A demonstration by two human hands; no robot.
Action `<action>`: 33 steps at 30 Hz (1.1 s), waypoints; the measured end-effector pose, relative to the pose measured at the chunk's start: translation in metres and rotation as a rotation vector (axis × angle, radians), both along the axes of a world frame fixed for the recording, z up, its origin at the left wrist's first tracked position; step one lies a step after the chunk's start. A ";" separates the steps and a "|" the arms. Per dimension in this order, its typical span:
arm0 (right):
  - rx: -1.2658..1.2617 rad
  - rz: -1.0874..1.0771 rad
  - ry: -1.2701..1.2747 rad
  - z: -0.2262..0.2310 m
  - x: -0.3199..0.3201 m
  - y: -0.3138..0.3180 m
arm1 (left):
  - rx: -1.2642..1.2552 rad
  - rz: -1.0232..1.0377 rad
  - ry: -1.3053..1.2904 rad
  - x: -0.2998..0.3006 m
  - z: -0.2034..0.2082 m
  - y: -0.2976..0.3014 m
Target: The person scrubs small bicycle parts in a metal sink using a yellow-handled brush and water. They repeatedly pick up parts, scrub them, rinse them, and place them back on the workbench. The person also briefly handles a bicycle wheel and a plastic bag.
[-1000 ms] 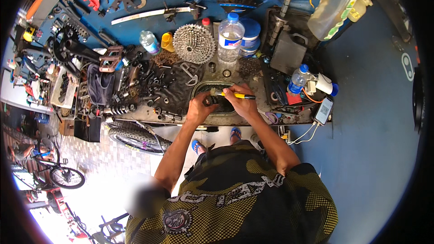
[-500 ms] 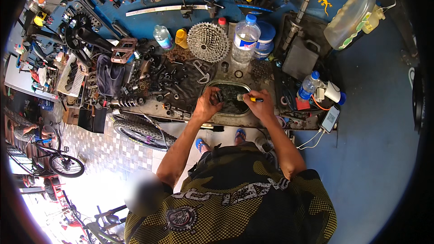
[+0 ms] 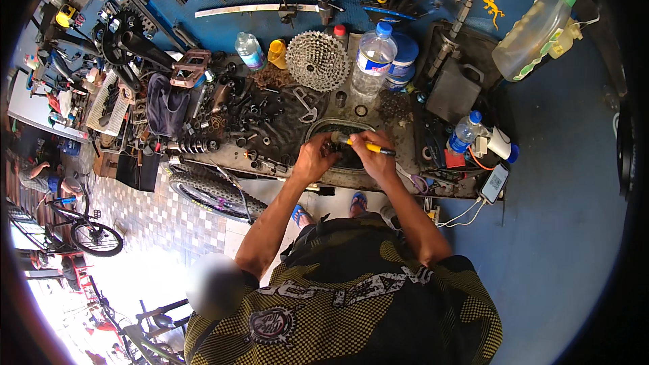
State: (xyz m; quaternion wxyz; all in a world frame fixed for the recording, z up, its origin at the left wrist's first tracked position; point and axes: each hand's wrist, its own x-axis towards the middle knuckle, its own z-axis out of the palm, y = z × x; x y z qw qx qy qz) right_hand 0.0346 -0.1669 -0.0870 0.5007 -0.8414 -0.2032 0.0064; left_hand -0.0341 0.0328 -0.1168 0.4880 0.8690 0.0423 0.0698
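Note:
Over an oval metal tray (image 3: 329, 121) holding dark liquid, both my hands work close together. My left hand (image 3: 313, 161) is closed around a small dark metal part, mostly covered by the fingers; its exact kind is hard to make out. In my right hand (image 3: 376, 167) is a small brush (image 3: 380, 149) with a yellow and black handle. Its pale bristle end points left and meets the part at my left fingertips. Just beyond the tray lies a silver bracket-like metal piece (image 3: 308, 106), beside a small dark ring (image 3: 361, 111).
A bicycle cassette (image 3: 317, 61) stands at the back, left of a large clear bottle (image 3: 373, 61). Loose bolts and small parts crowd the bench's left side. A smaller water bottle (image 3: 464, 133) and a phone (image 3: 494, 181) with cables sit at right. A bicycle wheel (image 3: 213, 192) is below the bench edge.
My right hand has moved left, bringing the brush's bristle end from over the tray to the part in my left hand. The view has shifted slightly.

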 end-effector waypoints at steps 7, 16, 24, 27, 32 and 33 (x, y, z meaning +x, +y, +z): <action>0.114 -0.005 -0.098 0.002 -0.005 0.009 | -0.008 0.046 -0.025 -0.002 -0.004 0.003; -0.092 0.036 0.323 -0.027 0.007 -0.025 | -0.140 0.005 -0.141 0.003 -0.004 0.004; -0.176 0.139 -0.112 -0.034 -0.001 -0.041 | -0.126 0.015 -0.002 0.001 0.004 0.005; -0.247 0.091 -0.007 -0.021 0.006 -0.037 | -0.122 0.034 -0.009 0.001 -0.005 0.006; 0.214 0.100 0.308 0.003 -0.007 -0.006 | -0.065 0.031 -0.058 0.001 -0.018 0.009; 0.118 0.087 0.276 0.006 -0.007 -0.005 | -0.072 0.039 -0.034 0.000 -0.020 0.010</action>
